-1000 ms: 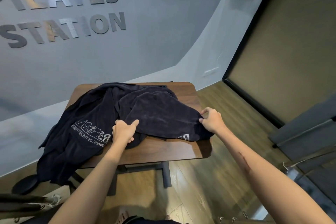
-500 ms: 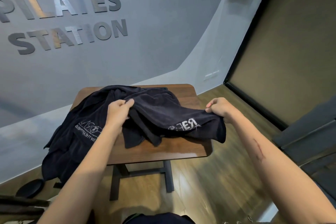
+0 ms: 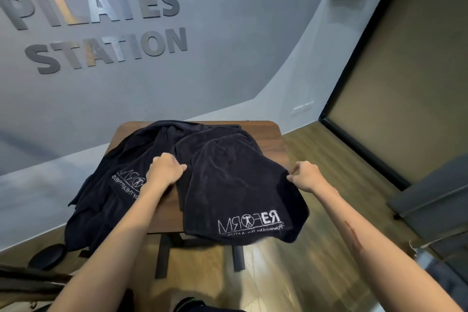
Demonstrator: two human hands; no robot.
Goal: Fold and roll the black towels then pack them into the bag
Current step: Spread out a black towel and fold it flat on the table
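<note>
Since a moment ago the top black towel [image 3: 235, 192] is coming up and toward me off the heap, so that it is now opening out between my hands with its white logo showing mirrored at the near edge, hanging past the near right corner of the table [image 3: 274, 134]; earlier it was bunched low against the wood. My left hand [image 3: 162, 172] is gripping the towel's left upper edge with fingers curled round the cloth; my right hand [image 3: 305, 176] is pinching the right upper corner, thumb and fingers closed on the hem. I am holding the two hands well apart, so the towel is hanging between them, though its far part is still lying on the pile. Beneath and to the left, the other black towels [image 3: 109, 190] are lying crumpled across the table, one draping off the left edge toward the floor; another logo is showing there by my left wrist.

I am judging this as the start of the fold: one towel is being separated and spread, nothing is folded or rolled yet, and I am seeing no bag anywhere in view; next I would be needing a flat patch of table, which the heap is largely covering.
</note>
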